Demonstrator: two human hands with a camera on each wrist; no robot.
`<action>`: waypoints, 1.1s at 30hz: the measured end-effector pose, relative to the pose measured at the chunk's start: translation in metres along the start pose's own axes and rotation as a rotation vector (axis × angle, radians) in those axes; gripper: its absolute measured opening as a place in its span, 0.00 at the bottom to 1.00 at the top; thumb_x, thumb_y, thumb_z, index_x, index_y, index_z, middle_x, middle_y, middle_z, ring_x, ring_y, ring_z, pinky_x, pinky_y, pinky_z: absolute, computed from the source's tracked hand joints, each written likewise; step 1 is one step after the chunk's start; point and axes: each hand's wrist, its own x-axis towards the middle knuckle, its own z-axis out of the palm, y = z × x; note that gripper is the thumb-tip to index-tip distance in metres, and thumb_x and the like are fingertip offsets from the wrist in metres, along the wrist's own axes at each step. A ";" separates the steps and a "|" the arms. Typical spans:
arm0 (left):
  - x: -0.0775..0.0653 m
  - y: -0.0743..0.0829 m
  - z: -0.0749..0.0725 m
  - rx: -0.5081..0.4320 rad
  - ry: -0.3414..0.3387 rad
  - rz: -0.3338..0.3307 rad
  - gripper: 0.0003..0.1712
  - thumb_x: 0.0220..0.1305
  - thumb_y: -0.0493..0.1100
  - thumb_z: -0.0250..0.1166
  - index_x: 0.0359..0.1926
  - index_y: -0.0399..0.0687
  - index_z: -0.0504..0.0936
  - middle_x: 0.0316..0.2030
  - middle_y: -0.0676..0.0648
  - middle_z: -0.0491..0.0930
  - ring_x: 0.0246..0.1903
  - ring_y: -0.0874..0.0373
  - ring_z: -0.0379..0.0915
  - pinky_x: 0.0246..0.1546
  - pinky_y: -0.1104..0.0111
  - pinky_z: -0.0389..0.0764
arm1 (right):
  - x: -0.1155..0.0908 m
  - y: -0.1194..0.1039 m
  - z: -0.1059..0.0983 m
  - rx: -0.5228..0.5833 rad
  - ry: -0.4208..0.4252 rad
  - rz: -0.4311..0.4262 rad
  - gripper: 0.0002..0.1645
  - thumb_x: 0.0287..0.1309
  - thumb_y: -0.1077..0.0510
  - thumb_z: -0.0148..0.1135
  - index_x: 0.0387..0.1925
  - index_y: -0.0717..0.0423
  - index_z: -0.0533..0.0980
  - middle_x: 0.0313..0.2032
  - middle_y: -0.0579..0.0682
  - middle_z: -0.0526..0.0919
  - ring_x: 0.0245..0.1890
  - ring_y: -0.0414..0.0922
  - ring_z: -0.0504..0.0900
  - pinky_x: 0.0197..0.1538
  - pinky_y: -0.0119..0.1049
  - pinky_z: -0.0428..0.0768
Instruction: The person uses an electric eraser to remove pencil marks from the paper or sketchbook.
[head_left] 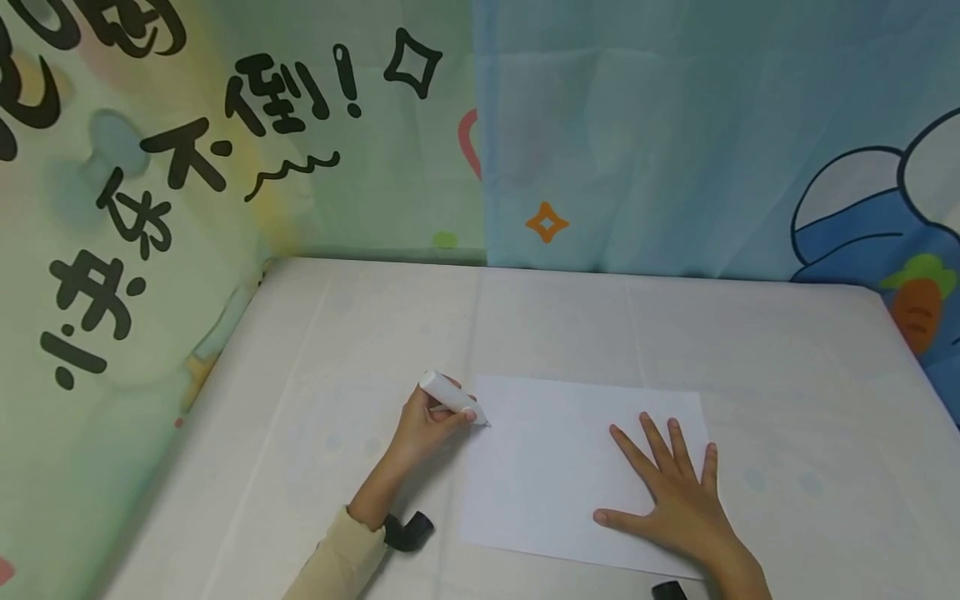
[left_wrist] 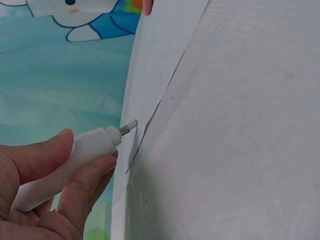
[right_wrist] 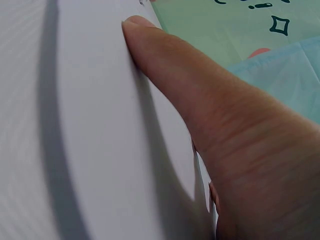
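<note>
At paper (head_left: pixel 555 467) edge, left hand (head_left: pixel 423 425) grips marker (head_left: pixel 452 397).

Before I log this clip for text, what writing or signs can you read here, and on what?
"不倒!" in black brush characters on the green backdrop cloth.
More black characters run below and left of it on that cloth; I cannot read them reliably.
The white marker in the left hand shows no readable label.
The sheet of paper under the right hand shows no writing.
</note>
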 end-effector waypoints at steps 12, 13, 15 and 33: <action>-0.005 0.000 0.001 0.011 -0.006 -0.010 0.22 0.56 0.26 0.68 0.48 0.29 0.69 0.44 0.28 0.81 0.45 0.37 0.82 0.43 0.67 0.83 | 0.000 -0.001 -0.001 0.007 -0.002 0.002 0.66 0.40 0.23 0.67 0.76 0.33 0.46 0.77 0.59 0.39 0.74 0.61 0.23 0.62 0.66 0.13; -0.006 0.000 0.001 0.015 -0.007 -0.008 0.22 0.56 0.26 0.68 0.48 0.29 0.69 0.44 0.28 0.81 0.45 0.37 0.82 0.43 0.67 0.83 | 0.000 -0.001 -0.001 0.008 -0.002 0.002 0.66 0.40 0.23 0.67 0.76 0.34 0.46 0.77 0.59 0.39 0.74 0.61 0.23 0.62 0.66 0.13; -0.007 0.000 0.001 0.025 -0.008 -0.001 0.22 0.55 0.27 0.69 0.48 0.29 0.69 0.44 0.28 0.81 0.44 0.38 0.82 0.43 0.66 0.83 | 0.000 -0.002 -0.001 0.009 -0.002 0.002 0.66 0.40 0.23 0.67 0.76 0.34 0.46 0.77 0.59 0.39 0.74 0.61 0.23 0.62 0.66 0.13; -0.011 0.000 0.000 0.041 -0.039 0.003 0.23 0.56 0.27 0.69 0.49 0.29 0.68 0.44 0.29 0.81 0.43 0.39 0.83 0.40 0.70 0.83 | 0.001 0.000 0.000 0.001 0.002 -0.002 0.66 0.40 0.23 0.67 0.76 0.33 0.46 0.77 0.59 0.39 0.74 0.61 0.24 0.62 0.66 0.13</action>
